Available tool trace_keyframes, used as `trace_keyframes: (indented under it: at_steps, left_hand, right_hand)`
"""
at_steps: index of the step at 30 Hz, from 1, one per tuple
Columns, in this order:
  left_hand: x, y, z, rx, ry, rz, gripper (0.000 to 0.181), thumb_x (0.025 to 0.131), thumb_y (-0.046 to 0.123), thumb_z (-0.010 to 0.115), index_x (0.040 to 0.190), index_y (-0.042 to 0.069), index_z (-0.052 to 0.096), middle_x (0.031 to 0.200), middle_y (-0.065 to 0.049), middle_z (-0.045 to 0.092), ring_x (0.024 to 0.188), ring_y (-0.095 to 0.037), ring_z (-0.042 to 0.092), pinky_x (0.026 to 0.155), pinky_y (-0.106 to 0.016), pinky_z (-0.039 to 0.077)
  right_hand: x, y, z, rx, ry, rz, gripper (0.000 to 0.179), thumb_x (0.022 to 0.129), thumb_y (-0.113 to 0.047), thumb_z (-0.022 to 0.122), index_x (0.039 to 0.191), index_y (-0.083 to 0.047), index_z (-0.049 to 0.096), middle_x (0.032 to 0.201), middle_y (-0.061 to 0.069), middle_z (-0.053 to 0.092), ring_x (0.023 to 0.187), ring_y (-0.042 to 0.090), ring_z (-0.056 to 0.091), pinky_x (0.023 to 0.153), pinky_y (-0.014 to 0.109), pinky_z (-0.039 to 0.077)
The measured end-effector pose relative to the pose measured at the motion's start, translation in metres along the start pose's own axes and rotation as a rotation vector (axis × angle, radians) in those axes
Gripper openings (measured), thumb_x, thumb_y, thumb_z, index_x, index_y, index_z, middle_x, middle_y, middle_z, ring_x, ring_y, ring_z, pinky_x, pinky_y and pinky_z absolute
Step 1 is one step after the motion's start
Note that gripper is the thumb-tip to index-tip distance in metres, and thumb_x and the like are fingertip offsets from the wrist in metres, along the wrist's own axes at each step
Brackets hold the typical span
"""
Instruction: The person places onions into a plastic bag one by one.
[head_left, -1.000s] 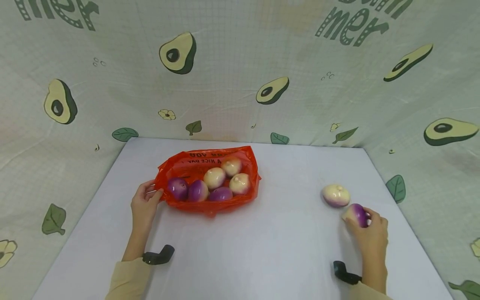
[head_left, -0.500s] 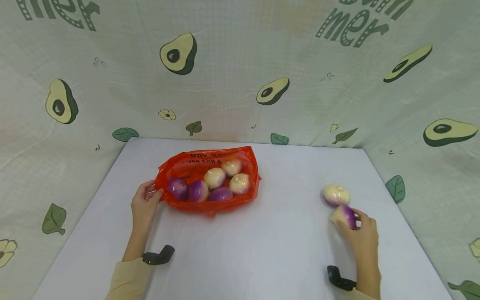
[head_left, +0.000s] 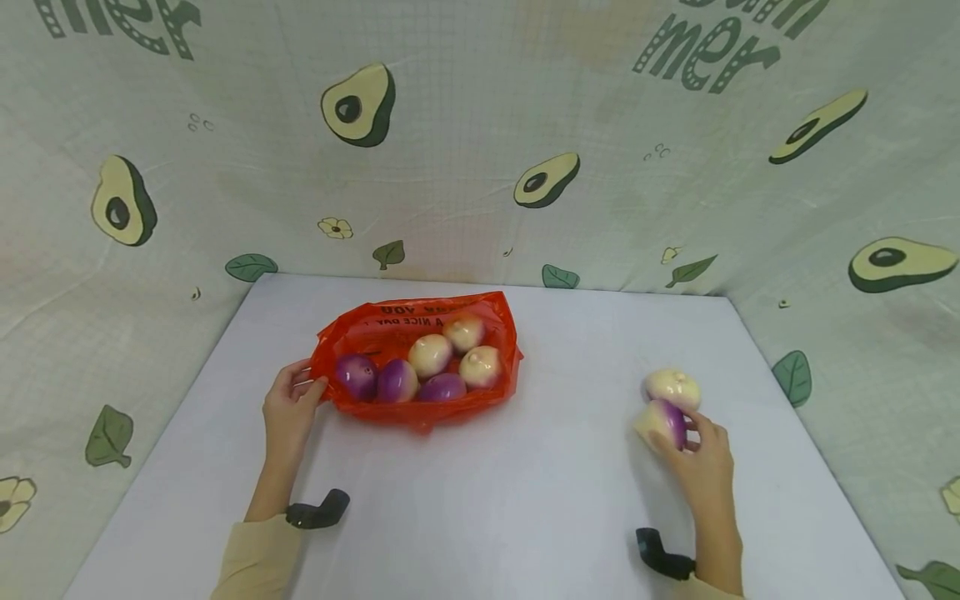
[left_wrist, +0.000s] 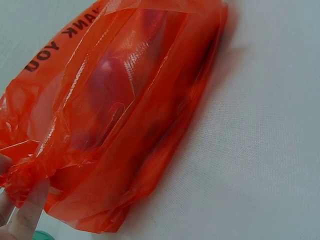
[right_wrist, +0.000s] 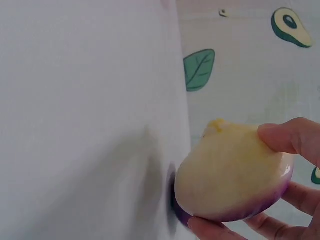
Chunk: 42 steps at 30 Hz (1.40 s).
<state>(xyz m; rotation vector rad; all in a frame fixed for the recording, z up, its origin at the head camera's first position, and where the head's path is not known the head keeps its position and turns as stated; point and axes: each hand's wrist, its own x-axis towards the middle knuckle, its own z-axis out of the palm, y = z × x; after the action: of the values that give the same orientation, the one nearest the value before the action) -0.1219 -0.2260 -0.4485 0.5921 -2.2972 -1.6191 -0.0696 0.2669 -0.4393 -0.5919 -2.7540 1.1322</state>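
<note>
My left hand (head_left: 289, 408) grips the left edge of a red plastic bag (head_left: 420, 412), which lies with its mouth open. Inside the bag sit several glossy purple-and-cream onions (head_left: 430, 356). In the left wrist view, my fingers (left_wrist: 31, 210) pinch the crumpled red film. On the right, my right hand (head_left: 701, 458) holds another onion (head_left: 663, 423) between thumb and fingers, its cream end facing left. Just behind it, a second loose onion (head_left: 672, 387) rests on the table, partly overlapped by the held one. The right wrist view shows the held onion (right_wrist: 232, 172) close up, with its small yellowish tip.
A white table (head_left: 525, 500) carries everything. Behind and at both sides hangs a pale cloth (head_left: 450, 125) printed with avocados and leaves. Each wrist wears a black camera mount, the left one (head_left: 318, 510) and the right one (head_left: 663, 556).
My right hand has moved left with the held onion, from right of the loose onion to in front of it. My left hand and the bag have stayed put.
</note>
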Motion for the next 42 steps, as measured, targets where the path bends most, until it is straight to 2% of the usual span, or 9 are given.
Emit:
trace_keyframes:
  at_steps: [3,6,12,18,22,26,30,37,42]
  left_hand:
    - [0.0,0.0,0.0,-0.002,-0.003,-0.002,0.04,0.092,0.022,0.057,0.129,0.01,0.05,0.118,-0.012,0.057,0.08,0.007,0.053,0.066,-0.004,0.046]
    - [0.0,0.0,0.0,0.003,-0.002,-0.001,0.04,0.092,0.023,0.056,0.129,0.01,0.05,0.118,-0.012,0.057,0.08,0.006,0.054,0.067,-0.003,0.046]
    - [0.0,0.001,0.0,0.006,-0.003,-0.004,0.04,0.092,0.024,0.056,0.129,0.01,0.05,0.118,-0.012,0.057,0.081,0.006,0.054,0.067,-0.003,0.046]
    - [0.0,0.001,0.0,0.01,-0.003,-0.001,0.04,0.092,0.025,0.056,0.129,0.011,0.05,0.119,-0.012,0.057,0.081,0.006,0.054,0.066,-0.003,0.046]
    - [0.001,0.0,-0.001,-0.022,-0.011,0.007,0.039,0.092,0.021,0.057,0.128,0.009,0.051,0.118,-0.013,0.057,0.078,0.009,0.054,0.065,-0.004,0.047]
    - [0.002,-0.002,0.0,-0.032,-0.013,0.013,0.038,0.092,0.019,0.057,0.127,0.008,0.052,0.116,-0.014,0.057,0.076,0.011,0.054,0.065,-0.004,0.047]
    - [0.003,-0.003,0.0,-0.026,-0.002,0.003,0.038,0.091,0.02,0.057,0.127,0.01,0.052,0.116,-0.011,0.057,0.077,0.01,0.054,0.065,-0.005,0.048]
    - [0.003,-0.003,0.0,-0.023,0.001,0.003,0.039,0.091,0.021,0.058,0.128,0.009,0.051,0.115,-0.01,0.056,0.079,0.008,0.055,0.067,-0.005,0.048]
    - [0.003,-0.003,0.001,-0.04,-0.001,-0.002,0.038,0.091,0.021,0.058,0.127,0.01,0.052,0.114,-0.008,0.056,0.08,0.006,0.056,0.067,-0.006,0.048]
  right_hand:
    - [0.001,-0.008,0.002,0.022,0.023,-0.035,0.066,0.085,-0.033,0.066,0.137,-0.003,0.04,0.125,0.022,0.042,0.104,0.038,0.052,0.078,0.024,0.051]
    - [0.001,-0.018,0.006,0.068,0.041,-0.088,0.061,0.083,-0.029,0.069,0.133,-0.004,0.045,0.12,0.02,0.046,0.101,0.037,0.055,0.067,0.004,0.037]
    - [0.002,-0.04,0.015,0.159,0.03,-0.192,0.057,0.082,-0.022,0.072,0.131,-0.005,0.048,0.121,0.018,0.05,0.102,0.038,0.058,0.069,-0.004,0.036]
    - [0.004,-0.066,0.027,0.209,-0.004,-0.276,0.058,0.079,-0.018,0.074,0.131,-0.006,0.049,0.118,0.016,0.051,0.099,0.034,0.06,0.071,0.0,0.042]
    - [0.005,-0.084,0.034,0.231,-0.021,-0.307,0.058,0.078,-0.018,0.075,0.13,-0.009,0.05,0.117,0.013,0.051,0.097,0.028,0.06,0.072,0.005,0.046]
    - [0.005,-0.101,0.041,0.237,-0.057,-0.326,0.058,0.079,-0.022,0.074,0.13,-0.013,0.05,0.118,0.011,0.051,0.098,0.024,0.058,0.079,0.023,0.054]
    - [0.002,-0.12,0.05,0.265,-0.118,-0.346,0.058,0.08,-0.025,0.073,0.131,-0.016,0.048,0.121,0.01,0.049,0.101,0.024,0.057,0.086,0.041,0.053]
    - [0.0,-0.149,0.069,0.305,-0.219,-0.35,0.058,0.08,-0.031,0.072,0.131,-0.021,0.047,0.125,0.005,0.047,0.107,0.022,0.054,0.089,0.04,0.052]
    - [-0.002,-0.167,0.083,0.33,-0.27,-0.395,0.057,0.081,-0.028,0.071,0.132,-0.02,0.047,0.124,0.006,0.047,0.106,0.025,0.056,0.088,0.04,0.052]
